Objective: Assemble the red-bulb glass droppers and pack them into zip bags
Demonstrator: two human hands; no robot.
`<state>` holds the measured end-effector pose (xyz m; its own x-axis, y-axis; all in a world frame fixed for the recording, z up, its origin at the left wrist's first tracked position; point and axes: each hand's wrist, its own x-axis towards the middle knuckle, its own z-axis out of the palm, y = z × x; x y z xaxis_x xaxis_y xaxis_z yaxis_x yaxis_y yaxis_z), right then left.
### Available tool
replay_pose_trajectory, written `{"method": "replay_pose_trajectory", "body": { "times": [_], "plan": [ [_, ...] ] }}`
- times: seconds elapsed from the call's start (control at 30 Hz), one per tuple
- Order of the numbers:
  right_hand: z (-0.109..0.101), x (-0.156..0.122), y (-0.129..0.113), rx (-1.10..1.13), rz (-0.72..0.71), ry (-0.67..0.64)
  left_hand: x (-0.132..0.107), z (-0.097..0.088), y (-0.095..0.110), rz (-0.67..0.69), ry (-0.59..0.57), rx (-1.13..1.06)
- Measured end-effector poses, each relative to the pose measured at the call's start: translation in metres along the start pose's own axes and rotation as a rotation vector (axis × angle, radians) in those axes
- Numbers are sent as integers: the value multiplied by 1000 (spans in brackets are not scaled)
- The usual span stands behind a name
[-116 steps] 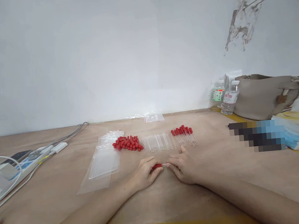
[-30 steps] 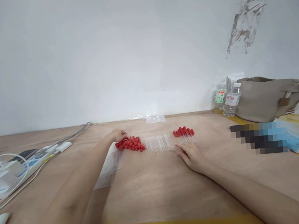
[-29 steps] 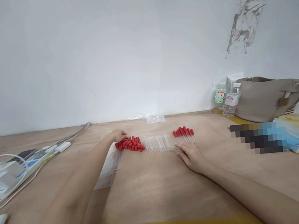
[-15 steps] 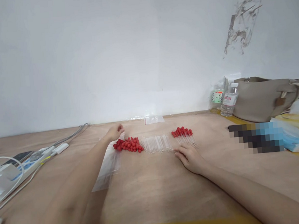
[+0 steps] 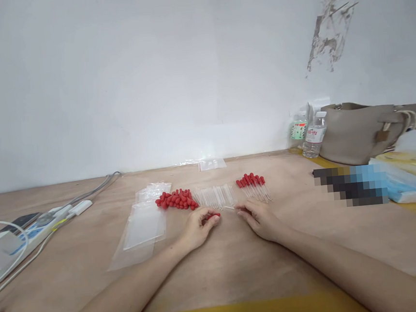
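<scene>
My left hand (image 5: 198,227) is closed on a red rubber bulb (image 5: 213,215), whose end pokes out between thumb and fingers. Facing it, my right hand (image 5: 259,218) pinches a thin clear dropper tube (image 5: 230,208) that points left toward the bulb; a small gap separates the two. Just behind my hands lies a row of loose clear tubes (image 5: 215,195). To their left is a heap of red rubber bulbs (image 5: 177,200). Beyond my right hand, several droppers with red bulbs fitted (image 5: 252,183) lie side by side, bulbs toward the wall.
Clear plastic bags (image 5: 141,227) lie left of the bulb heap, and another small bag (image 5: 212,164) is by the wall. At left sits a power strip (image 5: 36,234) with cables. Bottles (image 5: 314,137), a grey handbag (image 5: 355,136) and a blue packet (image 5: 407,184) occupy the right.
My left hand has come from beside the bulb heap, right and nearer, now with a red bulb in it. My right hand still pinches the tube, almost in the same spot.
</scene>
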<state>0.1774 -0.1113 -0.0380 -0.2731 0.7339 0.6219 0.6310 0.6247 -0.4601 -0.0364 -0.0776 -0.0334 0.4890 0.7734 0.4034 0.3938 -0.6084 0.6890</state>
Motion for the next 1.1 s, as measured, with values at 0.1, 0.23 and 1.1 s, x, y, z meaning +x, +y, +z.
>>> {"method": "replay_pose_trajectory", "body": {
  "times": [0.1,0.23,1.1],
  "plan": [
    [2,0,-5,9,-8,-23,3,1,-3,-36,-18,-68],
    [3,1,-10,4,-24,-50,3,1,1,-60,-35,-159],
    [4,3,-9,-293,-146,-185,-6,0,8,153,-87,256]
  ]
}}
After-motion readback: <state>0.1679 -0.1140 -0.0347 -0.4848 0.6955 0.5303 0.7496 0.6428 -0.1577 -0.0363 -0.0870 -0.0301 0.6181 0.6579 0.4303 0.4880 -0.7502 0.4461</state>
